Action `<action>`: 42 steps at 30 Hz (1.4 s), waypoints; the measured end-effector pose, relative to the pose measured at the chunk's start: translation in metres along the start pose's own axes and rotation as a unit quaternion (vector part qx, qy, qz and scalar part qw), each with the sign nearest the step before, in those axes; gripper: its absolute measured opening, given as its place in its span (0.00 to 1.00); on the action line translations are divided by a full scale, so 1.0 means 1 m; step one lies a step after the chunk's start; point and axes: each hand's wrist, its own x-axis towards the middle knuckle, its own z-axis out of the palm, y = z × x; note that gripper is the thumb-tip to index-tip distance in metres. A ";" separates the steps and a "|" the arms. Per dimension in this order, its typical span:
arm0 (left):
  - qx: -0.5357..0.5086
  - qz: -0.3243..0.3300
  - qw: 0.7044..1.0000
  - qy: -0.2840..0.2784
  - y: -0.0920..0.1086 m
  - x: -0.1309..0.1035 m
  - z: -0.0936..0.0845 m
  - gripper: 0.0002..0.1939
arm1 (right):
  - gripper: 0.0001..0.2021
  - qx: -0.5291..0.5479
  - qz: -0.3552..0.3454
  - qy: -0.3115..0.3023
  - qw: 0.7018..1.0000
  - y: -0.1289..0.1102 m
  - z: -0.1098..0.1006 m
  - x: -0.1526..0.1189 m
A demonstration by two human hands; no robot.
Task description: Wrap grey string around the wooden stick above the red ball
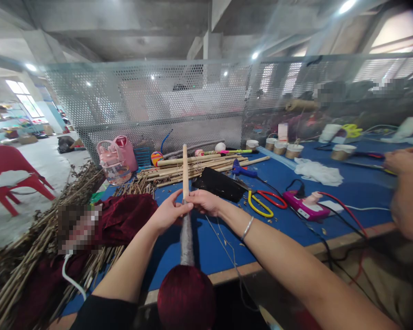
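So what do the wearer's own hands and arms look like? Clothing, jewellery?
Left hand and right hand: both ungloved. A black sleeve shows at the left elbow, the forearm bare below it. The right wrist carries a slim silver-coloured bangle; no sleeve shows on that arm within the frame.

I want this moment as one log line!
left hand: holding stick | right hand: holding stick | gray wrapping: around stick | dark red ball: stick's near end
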 end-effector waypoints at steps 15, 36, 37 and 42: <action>0.055 0.012 0.997 0.062 0.001 0.001 -0.003 0.47 | 0.17 0.017 -0.006 0.006 1.000 0.000 0.002 -0.001; -0.025 -0.004 0.999 0.023 0.001 0.001 0.002 0.45 | 0.19 0.016 -0.015 0.006 1.000 -0.001 -0.001 0.000; -0.020 -0.005 0.999 0.026 0.001 0.000 0.003 0.44 | 0.19 0.010 -0.016 0.010 1.000 -0.001 -0.001 0.000; 0.067 0.025 0.996 0.056 -0.001 0.000 0.003 0.45 | 0.18 -0.027 -0.009 0.019 0.999 0.002 0.001 0.001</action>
